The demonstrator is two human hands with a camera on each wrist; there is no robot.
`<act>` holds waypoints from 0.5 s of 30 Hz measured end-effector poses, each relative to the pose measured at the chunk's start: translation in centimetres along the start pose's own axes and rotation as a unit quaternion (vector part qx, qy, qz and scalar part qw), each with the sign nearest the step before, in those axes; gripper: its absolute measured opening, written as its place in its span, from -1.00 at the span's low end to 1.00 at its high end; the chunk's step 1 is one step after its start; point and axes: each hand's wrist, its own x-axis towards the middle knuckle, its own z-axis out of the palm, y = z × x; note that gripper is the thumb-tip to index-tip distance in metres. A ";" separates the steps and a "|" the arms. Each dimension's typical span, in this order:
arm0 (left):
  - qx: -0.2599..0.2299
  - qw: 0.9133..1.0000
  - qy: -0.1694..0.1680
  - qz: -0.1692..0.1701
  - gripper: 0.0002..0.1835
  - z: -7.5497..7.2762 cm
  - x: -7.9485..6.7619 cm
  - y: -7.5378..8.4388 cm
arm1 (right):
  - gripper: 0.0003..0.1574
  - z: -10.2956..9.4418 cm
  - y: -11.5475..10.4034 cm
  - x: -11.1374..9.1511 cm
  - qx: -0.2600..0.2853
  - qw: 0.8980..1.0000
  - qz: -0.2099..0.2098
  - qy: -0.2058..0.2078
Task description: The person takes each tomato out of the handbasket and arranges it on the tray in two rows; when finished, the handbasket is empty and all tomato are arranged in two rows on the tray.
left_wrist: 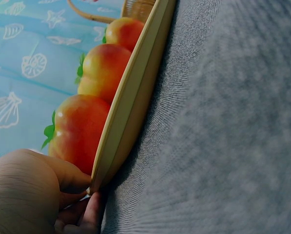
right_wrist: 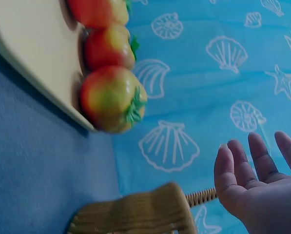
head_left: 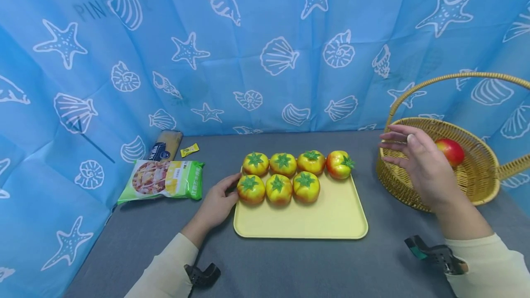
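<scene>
A cream tray (head_left: pixel 337 213) carries several yellow-and-red tomatoes (head_left: pixel 306 186) with green star-shaped tops, set in two rows toward its back. My left hand (head_left: pixel 217 203) pinches the tray's left edge, thumb on top and fingers beneath the rim (left_wrist: pixel 113 146) in the left wrist view. The tomato at the back right (head_left: pixel 338 164) lies tipped, its green top facing right. My right hand (head_left: pixel 428 169) is raised at the near left side of a wicker basket (head_left: pixel 484 169), fingers loosely extended and holding nothing. Inside the basket lies a red fruit (head_left: pixel 450 152), partly behind that hand.
Left of the tray lies a green snack bag (head_left: pixel 165 179). Behind it are a dark-and-tan packet (head_left: pixel 165 145) and a small yellow sachet (head_left: pixel 189 150). The basket's tall handle (head_left: pixel 455 75) arches above its bowl. A blue shell-print curtain (head_left: pixel 256 36) hangs behind the grey table (head_left: pixel 298 266).
</scene>
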 end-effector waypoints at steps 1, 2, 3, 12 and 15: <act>0.001 1.000 -0.001 0.000 -0.38 0.0 0.0 0.0 | -0.49 -0.3 -0.1 0.0 0.004 1.000 -0.001 0.002; 0.001 1.000 -0.001 0.002 -0.38 0.0 0.0 0.0 | -0.49 -0.6 -0.1 0.1 0.005 1.000 -0.001 0.002; 0.001 1.000 -0.001 0.002 -0.38 0.0 0.0 0.0 | -0.48 -0.9 -0.2 0.1 0.008 1.000 -0.002 0.005; 0.001 1.000 0.000 0.007 -0.39 0.0 0.0 -0.1 | -0.47 -4.5 0.1 0.3 0.056 0.998 -0.026 0.021; 0.001 1.000 0.000 0.007 -0.39 0.0 0.0 -0.1 | -0.47 -5.5 0.2 0.2 0.052 0.998 -0.023 0.036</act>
